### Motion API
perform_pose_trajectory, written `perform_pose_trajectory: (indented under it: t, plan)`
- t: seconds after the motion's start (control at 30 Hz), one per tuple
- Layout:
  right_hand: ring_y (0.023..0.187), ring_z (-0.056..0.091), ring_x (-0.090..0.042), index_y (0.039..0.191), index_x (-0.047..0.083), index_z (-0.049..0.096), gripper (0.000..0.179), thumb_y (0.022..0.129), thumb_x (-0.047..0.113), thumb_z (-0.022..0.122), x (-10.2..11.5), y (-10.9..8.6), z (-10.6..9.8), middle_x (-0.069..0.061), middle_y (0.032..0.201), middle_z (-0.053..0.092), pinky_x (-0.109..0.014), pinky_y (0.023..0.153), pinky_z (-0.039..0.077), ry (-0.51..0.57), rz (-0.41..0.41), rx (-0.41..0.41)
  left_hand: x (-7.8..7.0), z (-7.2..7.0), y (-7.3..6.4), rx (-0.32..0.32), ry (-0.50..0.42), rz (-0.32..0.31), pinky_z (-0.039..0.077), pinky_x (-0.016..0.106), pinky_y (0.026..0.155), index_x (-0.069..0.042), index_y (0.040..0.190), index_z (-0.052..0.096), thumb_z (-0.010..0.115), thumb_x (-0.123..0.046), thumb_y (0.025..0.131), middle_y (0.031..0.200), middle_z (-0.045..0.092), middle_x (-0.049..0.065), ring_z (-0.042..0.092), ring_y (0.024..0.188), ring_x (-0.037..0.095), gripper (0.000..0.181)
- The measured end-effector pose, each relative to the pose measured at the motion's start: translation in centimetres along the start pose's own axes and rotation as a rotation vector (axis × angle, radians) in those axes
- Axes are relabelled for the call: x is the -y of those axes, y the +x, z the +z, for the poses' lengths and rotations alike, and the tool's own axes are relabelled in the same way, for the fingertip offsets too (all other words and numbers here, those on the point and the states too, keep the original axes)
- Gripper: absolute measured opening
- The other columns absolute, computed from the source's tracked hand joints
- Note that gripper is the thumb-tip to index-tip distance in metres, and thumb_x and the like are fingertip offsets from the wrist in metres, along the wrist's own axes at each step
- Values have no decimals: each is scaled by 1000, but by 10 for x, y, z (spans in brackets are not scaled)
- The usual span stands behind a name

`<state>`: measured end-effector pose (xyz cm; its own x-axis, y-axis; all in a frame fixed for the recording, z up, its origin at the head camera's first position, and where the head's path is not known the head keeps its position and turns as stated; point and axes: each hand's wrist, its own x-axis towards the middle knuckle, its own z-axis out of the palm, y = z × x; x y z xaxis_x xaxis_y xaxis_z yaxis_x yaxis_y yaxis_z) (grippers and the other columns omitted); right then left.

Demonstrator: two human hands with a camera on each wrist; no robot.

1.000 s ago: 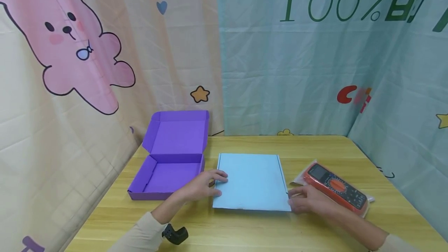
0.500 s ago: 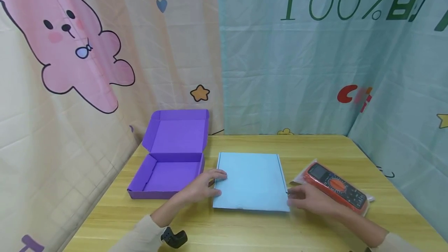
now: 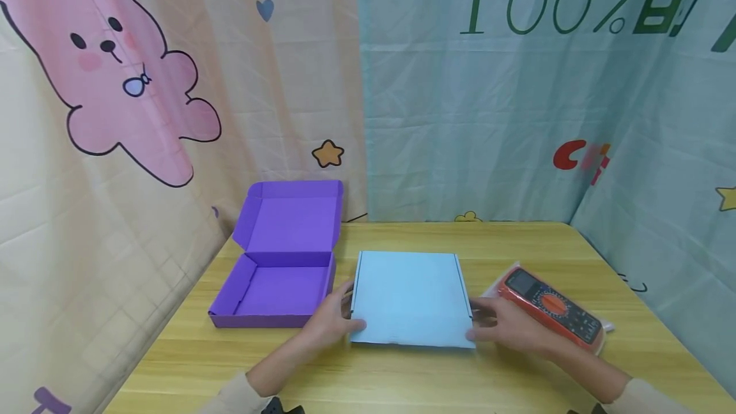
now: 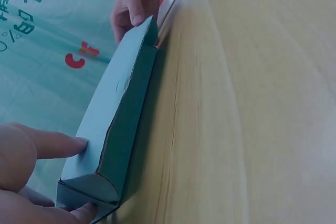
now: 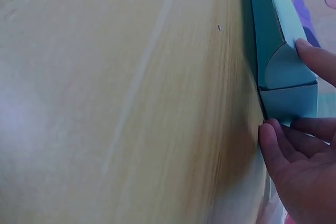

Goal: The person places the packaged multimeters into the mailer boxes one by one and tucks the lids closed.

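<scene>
A light-blue cardboard box [image 3: 411, 299] lies flat on the table, its lid folded down over it. In both wrist views the lid's front edge stands slightly off the box, with a rounded side flap showing at each front corner. My left hand [image 3: 330, 317] grips the left front corner, thumb on the lid's edge and fingers along the side. At the right front corner my right hand [image 3: 506, 324] holds the box, thumb [image 5: 315, 59] on the lid and fingers low against the side wall [image 5: 291, 103].
An open purple cardboard box [image 3: 282, 289] stands to the left, its lid upright at the back. Behind my right hand lies an orange-red multimeter [image 3: 552, 305] in a clear plastic bag. Curtains [image 3: 460, 114] hang beyond the wooden table [image 3: 414, 382].
My left fingers have slid off the lid's top down to its left side. My right thumb has come onto the lid's front corner. The purple box and multimeter stay put.
</scene>
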<state>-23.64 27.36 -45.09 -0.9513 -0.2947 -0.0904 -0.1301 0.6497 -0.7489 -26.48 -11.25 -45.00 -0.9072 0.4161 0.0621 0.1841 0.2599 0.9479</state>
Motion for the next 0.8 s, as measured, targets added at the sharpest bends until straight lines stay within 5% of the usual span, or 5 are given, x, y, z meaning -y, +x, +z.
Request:
perform_pose_trajectory:
  t: [0.1,0.43,0.8]
  plan:
    - [124,61,-35,148,-6,50,85,87,43,84,-2,0,-1,-12,133,66,-55,104,50,19,-8,6,2,2,-2,-4,-81,-42,32,54,116,12,158,18,76,5,87,159,28,34,30,145,51,92]
    - [128,59,-36,149,-5,49,86,87,43,84,-6,2,-2,-14,137,65,-51,103,51,23,-22,15,11,2,-5,0,-133,-95,27,54,118,10,159,20,80,4,85,161,24,34,25,147,50,95]
    - [121,64,-35,146,-7,52,83,86,39,86,-9,5,-1,-16,135,66,-50,100,54,26,-79,10,13,6,-7,-11,-153,-37,29,52,117,15,157,18,78,9,84,159,25,36,25,147,51,95]
